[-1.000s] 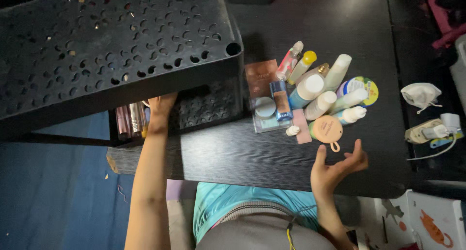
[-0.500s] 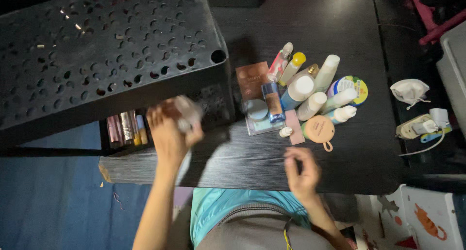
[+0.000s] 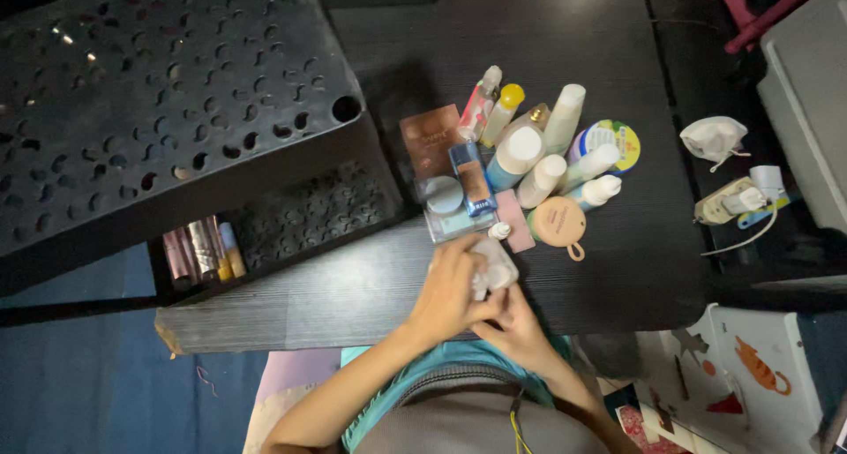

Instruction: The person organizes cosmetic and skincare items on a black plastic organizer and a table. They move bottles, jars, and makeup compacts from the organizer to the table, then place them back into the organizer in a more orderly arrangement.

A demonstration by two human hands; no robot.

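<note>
My left hand (image 3: 446, 293) and my right hand (image 3: 513, 323) meet over the front edge of the black table (image 3: 635, 269). Between them they hold a small clear, pale jar (image 3: 494, 269); the left fingers wrap its top and the right hand cups it from below. Just beyond the hands stands a cluster of cosmetic bottles (image 3: 540, 158), tubes and flat compacts, with a round peach compact (image 3: 559, 221) nearest. To the left, a black perforated drawer unit (image 3: 176, 101) has its drawer (image 3: 291, 220) open, with several slim tubes (image 3: 201, 249) at its left end.
A white cloth pouch (image 3: 715, 138) and a plug adapter with cable (image 3: 739, 202) lie at the table's right. A grey bin (image 3: 812, 92) stands far right. Blue floor (image 3: 79, 383) shows at lower left, and papers with an orange figure (image 3: 750, 366) at lower right.
My left hand left the open drawer carrying the small jar and swung right to the table's front edge. My right hand moved left and closed under it.
</note>
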